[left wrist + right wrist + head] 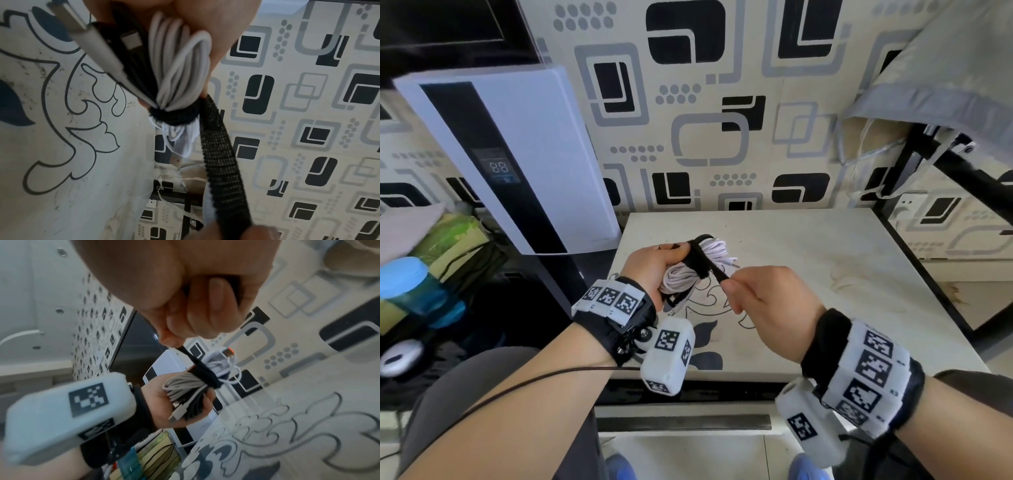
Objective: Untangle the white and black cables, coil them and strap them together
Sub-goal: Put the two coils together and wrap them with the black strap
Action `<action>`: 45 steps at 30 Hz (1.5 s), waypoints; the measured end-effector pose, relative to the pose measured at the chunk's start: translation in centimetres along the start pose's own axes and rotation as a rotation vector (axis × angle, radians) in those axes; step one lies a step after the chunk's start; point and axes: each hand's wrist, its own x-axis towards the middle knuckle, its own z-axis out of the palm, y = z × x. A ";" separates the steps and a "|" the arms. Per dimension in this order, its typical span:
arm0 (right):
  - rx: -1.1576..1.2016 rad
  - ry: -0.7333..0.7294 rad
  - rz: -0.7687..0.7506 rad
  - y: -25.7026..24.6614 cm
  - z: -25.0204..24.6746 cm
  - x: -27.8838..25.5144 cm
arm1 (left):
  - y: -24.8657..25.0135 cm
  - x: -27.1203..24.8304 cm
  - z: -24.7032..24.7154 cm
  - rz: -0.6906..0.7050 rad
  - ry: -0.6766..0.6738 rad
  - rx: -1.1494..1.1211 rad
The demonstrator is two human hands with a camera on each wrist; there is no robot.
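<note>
My left hand (654, 263) grips a bundle of the coiled white cable (688, 274) and the coiled black cable (135, 65), held above the table (808, 274). A black hook-and-loop strap (700, 262) is wrapped around the bundle's middle. My right hand (753, 294) pinches the strap's free end (722, 275) and holds it taut, away from the bundle. In the left wrist view the strap (222, 162) runs down from the wrapped band (174, 116). In the right wrist view the bundle (185, 386) lies in the left palm, with a metal plug (179, 414) sticking out.
A white appliance with a dark display (510, 161) leans at the table's left. Patterned wallpaper (705, 102) is behind. A grey cloth (945, 78) hangs over a black frame at the right. Bottles and clutter (410, 291) sit at the lower left.
</note>
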 end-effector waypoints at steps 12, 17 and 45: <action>1.075 -0.589 0.354 3.5 -0.4 0.2 | 0.6 -2.4 0.2 0.170 -0.456 -0.248; 1.074 -0.526 0.484 4.0 0.9 0.9 | -0.1 -3.2 0.4 0.137 -0.630 -0.284; 1.002 -0.025 0.415 3.6 -0.7 2.2 | 0.2 -4.4 0.7 0.198 -0.609 0.695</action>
